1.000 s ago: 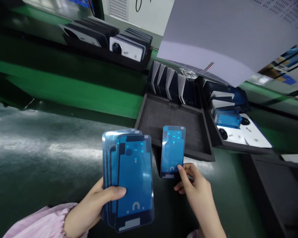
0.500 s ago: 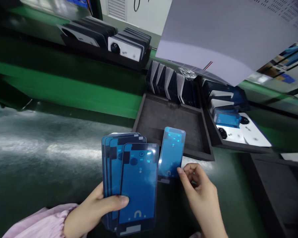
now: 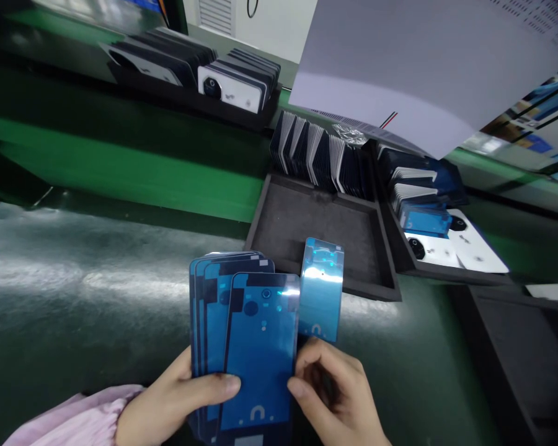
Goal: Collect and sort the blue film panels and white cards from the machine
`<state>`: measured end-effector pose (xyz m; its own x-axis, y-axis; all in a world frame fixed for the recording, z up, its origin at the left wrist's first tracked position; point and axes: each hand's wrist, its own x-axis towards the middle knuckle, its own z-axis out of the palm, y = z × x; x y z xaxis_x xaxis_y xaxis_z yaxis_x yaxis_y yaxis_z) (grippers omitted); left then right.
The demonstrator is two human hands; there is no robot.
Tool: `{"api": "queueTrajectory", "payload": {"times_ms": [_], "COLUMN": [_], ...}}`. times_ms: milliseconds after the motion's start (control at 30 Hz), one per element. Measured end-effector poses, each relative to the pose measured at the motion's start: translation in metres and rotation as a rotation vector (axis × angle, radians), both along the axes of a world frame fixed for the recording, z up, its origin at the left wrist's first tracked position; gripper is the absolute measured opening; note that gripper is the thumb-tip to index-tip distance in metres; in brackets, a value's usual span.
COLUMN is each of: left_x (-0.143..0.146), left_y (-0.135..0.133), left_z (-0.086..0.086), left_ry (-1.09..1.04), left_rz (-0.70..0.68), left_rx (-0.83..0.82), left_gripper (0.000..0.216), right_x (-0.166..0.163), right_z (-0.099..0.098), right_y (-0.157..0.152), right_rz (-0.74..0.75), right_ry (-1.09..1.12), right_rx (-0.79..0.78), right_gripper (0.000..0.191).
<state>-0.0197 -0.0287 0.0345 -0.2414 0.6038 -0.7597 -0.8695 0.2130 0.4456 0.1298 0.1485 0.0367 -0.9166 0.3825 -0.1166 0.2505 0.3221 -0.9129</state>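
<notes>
In front of the black tray (image 3: 307,217), in the head view, a fan of blue-filmed sheets (image 3: 212,328) is held by the left hand (image 3: 179,396), its thumb clamped over the front and its other fingers hidden behind. At least 4 sheets can be counted in the fan. At the near side of the tray, 1 loose sheet (image 3: 322,297) is seen apart from the fan, its upper end overlapping the tray's near rim; whether it is supported by the rim cannot be told. By this layout, 1 sheet is judged to have been separated, while those in the fan are yet to be parted. Nearer than the tray, the right edge of the front sheet (image 3: 263,353) is met by the right hand (image 3: 337,393), thumb and forefinger curled close together; whether the sheet is pinched cannot be told. Right of the tray, further blue-filmed pieces (image 3: 425,224) are held in a second tray (image 3: 460,274), beside white panels (image 3: 477,251). Behind the tray, a row of upright panels (image 3: 314,155) is packed.
</notes>
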Motion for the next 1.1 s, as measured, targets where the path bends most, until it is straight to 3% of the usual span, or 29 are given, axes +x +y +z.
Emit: {"api": "queueTrajectory", "payload": {"times_ms": [200, 300, 400, 533, 733, 867, 967, 1033, 1100], "left_x": [0.001, 0.001, -0.001, -0.001, 0.004, 0.005, 0.006, 0.008, 0.010], "left_y": [0.000, 0.001, 0.003, 0.005, 0.005, 0.003, 0.001, 0.001, 0.002], "left_z": [-0.001, -0.001, -0.001, -0.009, -0.029, -0.025, -0.016, -0.011, -0.008], "left_ry": [-0.010, -0.077, -0.091, -0.073, -0.116, -0.155, -0.137, -0.094, -0.042], "left_rz": [-0.006, 0.050, 0.022, -0.011, -0.001, -0.011, 0.071, 0.127, 0.154], "left_rx": [0.046, 0.003, 0.114, 0.351, 0.455, 0.421, 0.182, -0.014, -0.096], "left_gripper": [0.048, 0.043, 0.041, 0.049, 0.072, 0.059, 0.044, 0.047, 0.052], "right_x": [-0.001, 0.007, 0.016, 0.016, 0.007, 0.006, 0.005, 0.004, 0.005], "right_z": [-0.002, -0.002, -0.006, -0.019, -0.031, -0.027, -0.025, -0.026, -0.026], "right_y": [-0.006, 0.000, 0.020, 0.045, 0.052, 0.044, 0.033, 0.028, 0.026], "right_rz": [-0.054, -0.226, -0.425, -0.530, -0.605, -0.572, -0.547, -0.539, -0.531], "right_ry": [0.000, -0.013, -0.049, -0.128, -0.249, -0.227, -0.184, -0.151, -0.118], "right_rx": [-0.039, -0.082, -0.090, 0.038, 0.260, 0.333, 0.343, 0.314, 0.282], "right_gripper": [0.025, 0.031, 0.030, 0.035, 0.032, 0.033, 0.028, 0.025, 0.022]}}
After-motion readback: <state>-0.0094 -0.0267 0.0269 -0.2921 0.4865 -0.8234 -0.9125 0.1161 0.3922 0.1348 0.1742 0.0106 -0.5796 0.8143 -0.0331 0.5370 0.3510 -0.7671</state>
